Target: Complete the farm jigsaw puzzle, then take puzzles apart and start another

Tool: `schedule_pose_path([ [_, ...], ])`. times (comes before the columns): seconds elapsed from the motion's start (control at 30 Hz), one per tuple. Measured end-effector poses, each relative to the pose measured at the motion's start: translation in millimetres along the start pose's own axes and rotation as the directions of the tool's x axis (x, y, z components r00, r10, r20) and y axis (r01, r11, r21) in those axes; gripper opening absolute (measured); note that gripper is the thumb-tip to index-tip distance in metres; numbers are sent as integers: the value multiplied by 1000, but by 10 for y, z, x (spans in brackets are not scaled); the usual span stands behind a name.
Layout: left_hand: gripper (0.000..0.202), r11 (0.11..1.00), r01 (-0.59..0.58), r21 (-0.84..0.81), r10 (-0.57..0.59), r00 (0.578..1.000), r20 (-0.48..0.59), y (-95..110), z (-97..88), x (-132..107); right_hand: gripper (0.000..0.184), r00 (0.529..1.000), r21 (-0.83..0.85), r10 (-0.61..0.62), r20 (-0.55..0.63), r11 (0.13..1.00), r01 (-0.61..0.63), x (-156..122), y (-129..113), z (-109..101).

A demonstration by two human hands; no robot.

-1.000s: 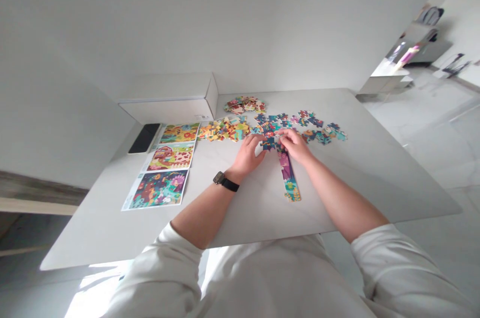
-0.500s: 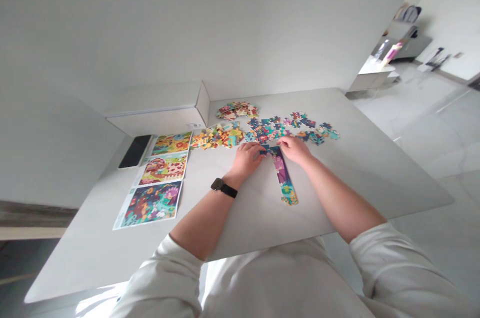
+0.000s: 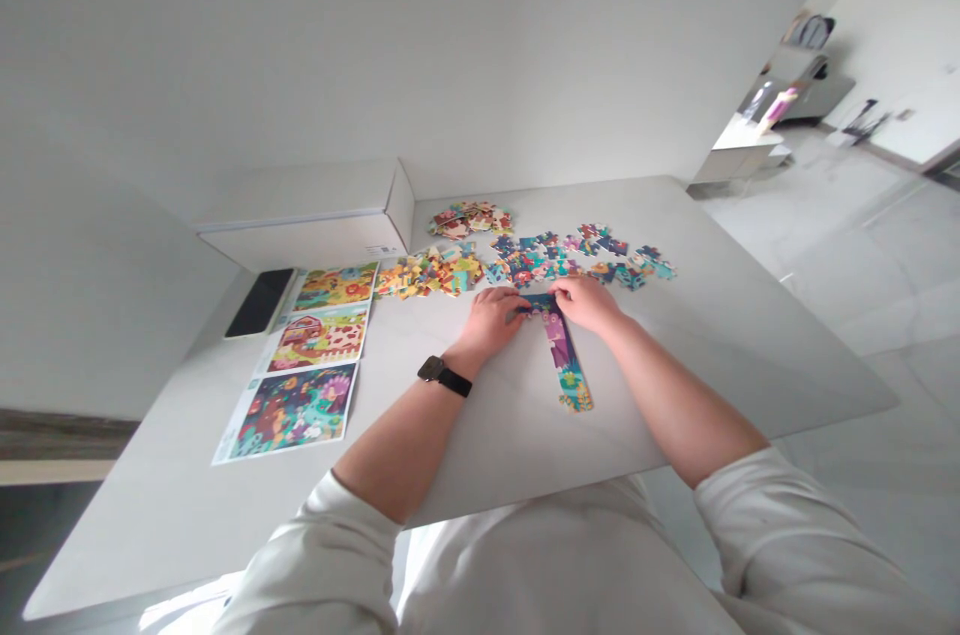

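Note:
A joined strip of jigsaw puzzle pieces, purple with teal and yellow at its near end, lies on the table between my arms. At its far end a dark blue puzzle piece sits against the strip's corner and reaches left. My left hand, with a black watch on the wrist, has its fingers closed at the left end of this piece. My right hand pinches at the strip's top right corner. Its fingertips partly cover the corner. Just beyond the hands lies a pile of dark and multicoloured puzzle pieces.
Yellow puzzle pieces and a brownish heap of pieces lie farther back. On the left are a printed picture sheet with colourful scenes, a black phone and a white box by the wall.
The dark blue piece and the strip's top have come together, closing the gap between them. My right hand has shifted slightly left; my left hand stays nearly in place.

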State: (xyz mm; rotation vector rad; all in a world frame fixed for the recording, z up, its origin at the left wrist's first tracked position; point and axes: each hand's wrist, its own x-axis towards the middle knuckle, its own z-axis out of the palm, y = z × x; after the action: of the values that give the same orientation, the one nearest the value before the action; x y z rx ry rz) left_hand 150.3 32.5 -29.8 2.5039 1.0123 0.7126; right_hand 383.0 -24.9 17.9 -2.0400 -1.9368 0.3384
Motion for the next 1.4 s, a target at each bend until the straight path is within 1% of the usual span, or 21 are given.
schedule_pose_path([
  [0.27,29,1000,-28,-8,27,1000,-11,38,-40,-20,30,994,43,-106,2,994,105,-31,-10,-16],
  [0.33,31,1000,-25,-6,25,999,-30,34,-71,-37,27,991,36,-133,25,991,133,-40,-12,-23],
  [0.43,28,1000,-10,3,10,999,-50,14,-111,-70,24,984,4,-162,68,987,162,-56,-19,-33],
  [0.53,27,1000,-25,-4,25,999,-44,-6,-124,-100,24,981,-40,-164,103,985,169,-77,-28,-38],
  [0.7,22,995,-91,-44,91,996,-3,-4,-125,-122,27,969,-118,-193,155,970,212,-159,-83,-74],
  [0.87,22,994,-102,-38,102,995,5,24,-153,-130,30,952,-182,-206,228,951,249,-248,-160,-120],
  [1.2,24,994,-107,-22,107,994,-1,21,-147,-132,32,954,-243,-212,211,934,261,-260,-192,-51],
  [1.4,26,996,-85,7,85,996,4,-7,-122,-137,44,955,-276,-195,222,927,253,-296,-241,-51],
])
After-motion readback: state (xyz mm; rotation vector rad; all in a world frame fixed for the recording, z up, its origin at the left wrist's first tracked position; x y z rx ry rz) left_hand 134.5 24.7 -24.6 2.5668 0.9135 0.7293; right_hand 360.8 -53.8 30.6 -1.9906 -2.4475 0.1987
